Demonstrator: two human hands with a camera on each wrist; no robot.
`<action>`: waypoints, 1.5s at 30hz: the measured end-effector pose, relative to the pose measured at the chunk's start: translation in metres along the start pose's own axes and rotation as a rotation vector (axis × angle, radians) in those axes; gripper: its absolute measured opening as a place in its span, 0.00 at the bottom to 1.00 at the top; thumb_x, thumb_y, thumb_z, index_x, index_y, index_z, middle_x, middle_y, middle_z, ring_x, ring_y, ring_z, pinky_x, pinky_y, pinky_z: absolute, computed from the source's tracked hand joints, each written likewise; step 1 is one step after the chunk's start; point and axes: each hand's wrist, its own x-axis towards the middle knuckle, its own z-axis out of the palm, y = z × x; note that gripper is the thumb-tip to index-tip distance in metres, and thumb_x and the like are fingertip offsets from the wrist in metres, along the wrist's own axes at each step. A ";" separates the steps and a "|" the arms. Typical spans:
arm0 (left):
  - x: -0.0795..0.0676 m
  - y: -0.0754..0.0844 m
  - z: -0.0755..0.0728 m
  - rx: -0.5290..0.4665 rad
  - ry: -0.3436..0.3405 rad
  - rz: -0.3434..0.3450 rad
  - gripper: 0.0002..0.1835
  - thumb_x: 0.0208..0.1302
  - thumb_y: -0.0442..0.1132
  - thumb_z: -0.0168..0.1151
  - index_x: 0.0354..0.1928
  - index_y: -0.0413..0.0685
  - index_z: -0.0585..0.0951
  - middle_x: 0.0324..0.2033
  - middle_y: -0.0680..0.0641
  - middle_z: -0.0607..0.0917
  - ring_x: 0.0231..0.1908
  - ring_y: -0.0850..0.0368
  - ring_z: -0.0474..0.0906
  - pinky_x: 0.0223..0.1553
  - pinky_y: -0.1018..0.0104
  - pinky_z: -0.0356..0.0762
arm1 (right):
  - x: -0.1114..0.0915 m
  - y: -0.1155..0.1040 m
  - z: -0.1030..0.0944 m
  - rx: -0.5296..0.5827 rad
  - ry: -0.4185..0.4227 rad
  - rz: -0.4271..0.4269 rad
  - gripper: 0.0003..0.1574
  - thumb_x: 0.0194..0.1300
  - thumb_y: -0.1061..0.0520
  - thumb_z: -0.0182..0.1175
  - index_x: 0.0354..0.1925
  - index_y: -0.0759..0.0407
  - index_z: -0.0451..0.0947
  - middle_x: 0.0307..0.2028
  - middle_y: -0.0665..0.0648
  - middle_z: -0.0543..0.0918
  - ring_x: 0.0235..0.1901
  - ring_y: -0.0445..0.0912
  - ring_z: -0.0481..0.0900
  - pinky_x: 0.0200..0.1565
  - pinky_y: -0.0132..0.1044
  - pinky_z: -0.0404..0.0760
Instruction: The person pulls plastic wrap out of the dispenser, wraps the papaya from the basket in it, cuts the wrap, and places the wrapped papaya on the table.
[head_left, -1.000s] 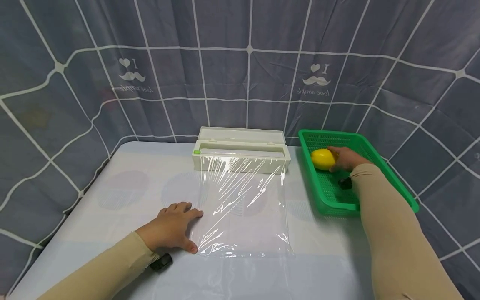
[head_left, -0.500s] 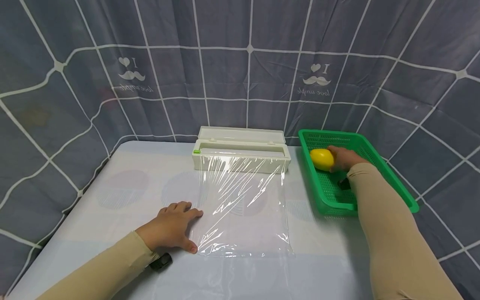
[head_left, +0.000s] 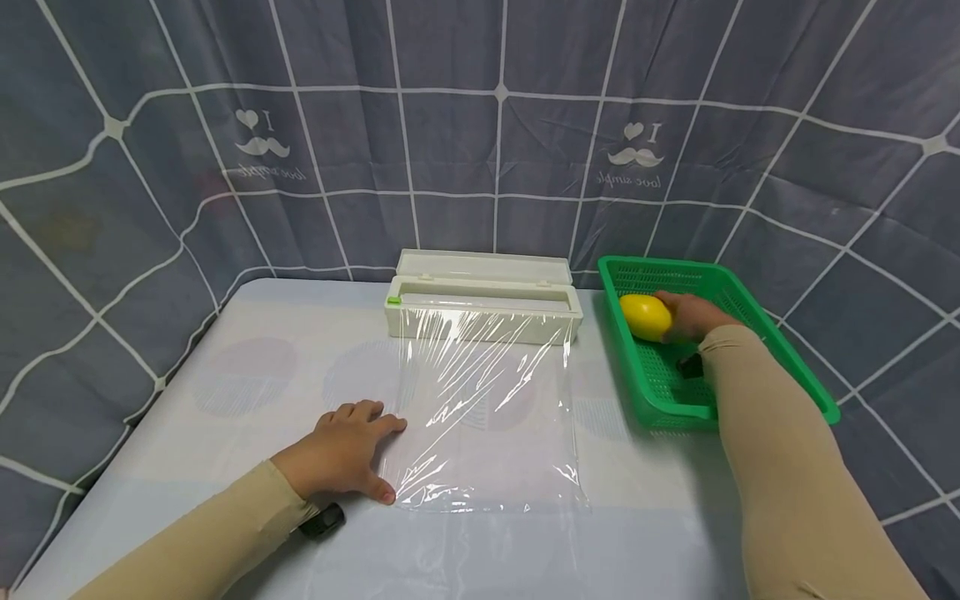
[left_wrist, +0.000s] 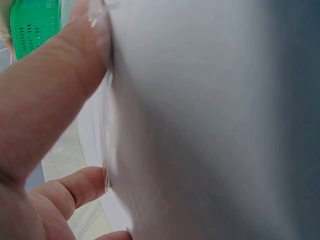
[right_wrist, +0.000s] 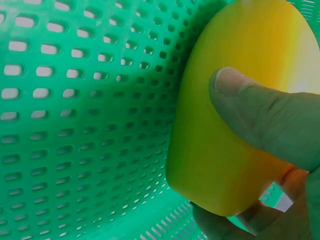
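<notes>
In the head view, a sheet of clear cling film (head_left: 487, 442) lies stretched over the table from a white cling film dispenser (head_left: 395, 325), whose lid is raised. My left hand (head_left: 337, 454) rests at the sheet's left edge with fingers spread. The left wrist view has its thumb (left_wrist: 55, 85) and fingertips touching the film. Inside a green basket (head_left: 633, 375) on the right, my right hand (head_left: 697, 318) grips a smooth yellow mango-like fruit (head_left: 645, 317). Up close, the thumb (right_wrist: 260, 110) presses one side of the fruit (right_wrist: 225, 165) while fingers curl beneath it.
A pale patterned cloth (head_left: 247, 392) covers the table. Behind and beside it hangs a grey curtain (head_left: 450, 150) with white grid lines. A dark wrist camera (head_left: 324, 522) sits under the left wrist.
Hardly anything differs. The right hand and the yellow fruit shift very slightly within the basket; the left hand, film and dispenser stay where they were.
</notes>
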 end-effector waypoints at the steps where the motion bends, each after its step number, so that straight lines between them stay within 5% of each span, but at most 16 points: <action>1: 0.000 0.000 0.000 0.000 0.001 -0.001 0.57 0.37 0.65 0.86 0.73 0.55 0.75 0.73 0.32 0.68 0.71 0.26 0.64 0.66 0.25 0.63 | 0.000 0.000 0.000 -0.002 0.003 -0.008 0.56 0.67 0.60 0.70 0.82 0.64 0.51 0.71 0.83 0.65 0.64 0.78 0.70 0.63 0.75 0.70; 15: 0.001 -0.002 0.002 0.010 0.004 0.009 0.58 0.36 0.66 0.86 0.72 0.55 0.75 0.73 0.32 0.69 0.71 0.26 0.65 0.67 0.25 0.63 | -0.014 0.006 -0.017 0.020 0.057 -0.032 0.58 0.65 0.58 0.72 0.81 0.66 0.51 0.69 0.81 0.68 0.61 0.74 0.74 0.62 0.73 0.72; 25: 0.000 0.000 0.000 -0.001 0.003 0.005 0.57 0.36 0.65 0.86 0.72 0.54 0.75 0.72 0.32 0.69 0.70 0.26 0.65 0.67 0.25 0.63 | -0.035 -0.011 -0.044 0.152 0.140 -0.029 0.59 0.70 0.54 0.70 0.84 0.60 0.46 0.70 0.79 0.67 0.60 0.71 0.71 0.61 0.71 0.70; 34: 0.000 -0.001 -0.001 0.008 0.015 0.010 0.57 0.36 0.65 0.86 0.71 0.54 0.75 0.71 0.32 0.69 0.69 0.26 0.66 0.67 0.26 0.63 | -0.055 -0.049 -0.053 0.184 0.182 -0.060 0.61 0.69 0.47 0.71 0.85 0.51 0.46 0.72 0.74 0.67 0.61 0.68 0.71 0.59 0.69 0.72; 45: 0.000 -0.001 -0.002 0.055 0.036 0.031 0.57 0.38 0.66 0.85 0.72 0.55 0.74 0.70 0.33 0.71 0.68 0.25 0.68 0.67 0.26 0.63 | -0.074 -0.120 -0.037 0.195 0.213 -0.185 0.53 0.67 0.55 0.73 0.81 0.48 0.57 0.67 0.67 0.71 0.60 0.63 0.70 0.63 0.67 0.72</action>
